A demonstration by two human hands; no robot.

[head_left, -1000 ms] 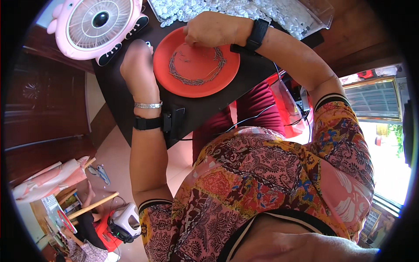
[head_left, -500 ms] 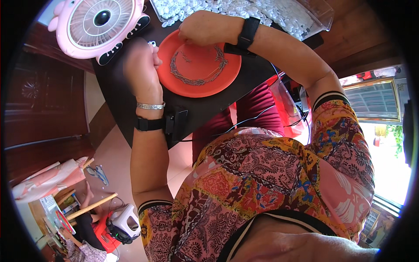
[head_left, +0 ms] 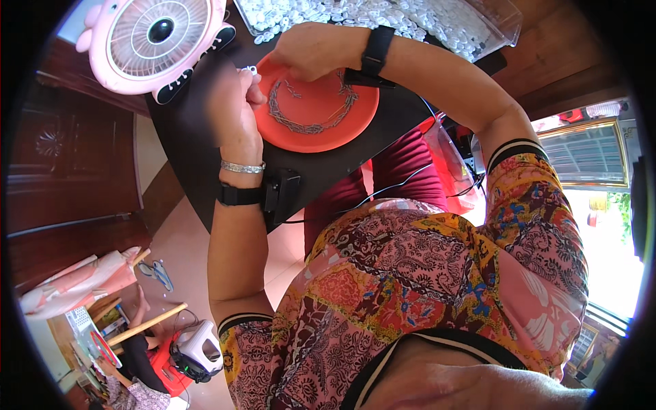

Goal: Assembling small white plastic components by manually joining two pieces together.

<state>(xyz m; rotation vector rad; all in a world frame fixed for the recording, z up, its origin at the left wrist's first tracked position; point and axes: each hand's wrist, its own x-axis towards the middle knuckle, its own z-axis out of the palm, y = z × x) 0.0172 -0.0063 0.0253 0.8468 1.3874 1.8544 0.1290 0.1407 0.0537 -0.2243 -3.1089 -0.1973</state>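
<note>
My left hand (head_left: 236, 109) is closed at the left rim of a round red plate (head_left: 314, 113), partly blurred. A small white plastic piece (head_left: 251, 70) sticks out at its fingertips. My right hand (head_left: 311, 51) reaches over the plate's far left part with its fingers curled down. Whatever lies in those fingers is hidden. Thin grey metal pins (head_left: 294, 126) lie in a loose ring on the plate, with a few more inside the ring.
Beyond the plate stands a see-through box (head_left: 502, 27) heaped with small white plastic pieces (head_left: 437, 31). A pink fan (head_left: 160, 31) sits at the far left of the black table (head_left: 195, 160). A cable (head_left: 389, 183) crosses my lap. Another person (head_left: 133, 348) sits at lower left.
My left hand has shifted slightly right, bringing the white piece nearer to my right hand. My right hand has moved slightly left and down, its fingers now closer to the left hand.
</note>
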